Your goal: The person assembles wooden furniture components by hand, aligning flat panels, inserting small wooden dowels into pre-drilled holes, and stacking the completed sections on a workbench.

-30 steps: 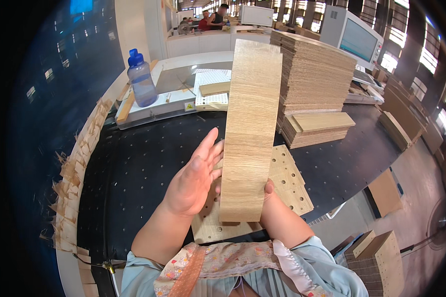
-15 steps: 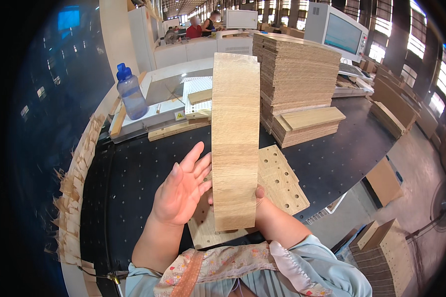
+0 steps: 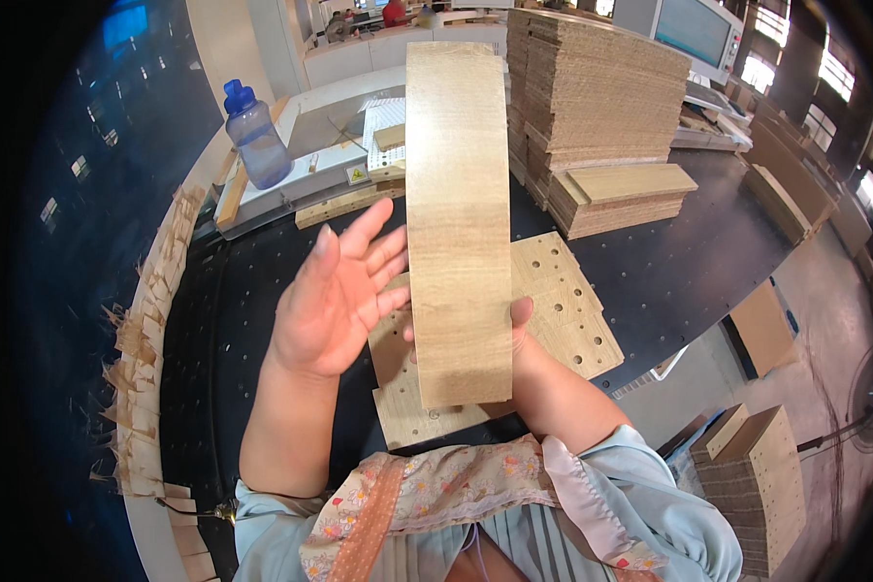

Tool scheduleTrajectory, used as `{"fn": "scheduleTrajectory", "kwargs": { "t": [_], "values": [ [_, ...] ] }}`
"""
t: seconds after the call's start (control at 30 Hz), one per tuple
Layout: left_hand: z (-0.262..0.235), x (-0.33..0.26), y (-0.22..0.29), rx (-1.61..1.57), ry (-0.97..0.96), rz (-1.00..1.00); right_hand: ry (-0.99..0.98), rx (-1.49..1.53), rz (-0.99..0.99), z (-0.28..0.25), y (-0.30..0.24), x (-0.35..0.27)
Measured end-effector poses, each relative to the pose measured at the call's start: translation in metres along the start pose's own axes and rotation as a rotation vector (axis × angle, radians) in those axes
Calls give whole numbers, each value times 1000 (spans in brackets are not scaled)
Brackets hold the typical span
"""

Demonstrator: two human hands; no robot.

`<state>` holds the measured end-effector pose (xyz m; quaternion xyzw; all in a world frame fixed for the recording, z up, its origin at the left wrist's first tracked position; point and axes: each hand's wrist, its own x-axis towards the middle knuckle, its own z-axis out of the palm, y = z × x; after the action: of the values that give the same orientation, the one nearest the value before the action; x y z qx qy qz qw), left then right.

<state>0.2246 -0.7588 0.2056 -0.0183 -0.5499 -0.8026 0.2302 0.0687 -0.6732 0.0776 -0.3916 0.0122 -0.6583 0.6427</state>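
Right hand [image 3: 521, 315] clasps a long wood-grain board [image 3: 459, 233] from behind, its thumb on the right edge and fingertips just showing past the left edge. Most of that hand is hidden by the board. On the other side the left hand [image 3: 332, 306] is spread, thumb up and fingers apart, palm turned toward the board; whether its fingertips touch the edge, I cannot tell. Held lengthwise in front of the wearer, the board overlaps a group of drilled panels [image 3: 543, 286] in the view, their round holes plain to see on either side of it. Those panels lie on a black surface [image 3: 233, 291] dotted with small pale spots. Farther across it, to the right, sits a low stack [image 3: 616, 213] of narrow boards with a loose one on top, just beside a tall stack [image 3: 606, 107] of similar brown-edged pieces. At the far left, a clear blue-tinted bottle [image 3: 260, 144] with a blue cap stands on a white ledge [image 3: 315, 182]. Beyond the tall stack, a pale-cased monitor [image 3: 694, 37] is partly cut off by the upper edge, and a person in red [image 3: 395, 13] shows small in the background.
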Motion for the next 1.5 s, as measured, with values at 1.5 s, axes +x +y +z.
{"fn": "scheduleTrajectory", "kwargs": {
  "t": [1.5],
  "values": [
    [-104,-103,13,1117,818,342,1136,-1821,401,-253,-91,153]
  ]
}}
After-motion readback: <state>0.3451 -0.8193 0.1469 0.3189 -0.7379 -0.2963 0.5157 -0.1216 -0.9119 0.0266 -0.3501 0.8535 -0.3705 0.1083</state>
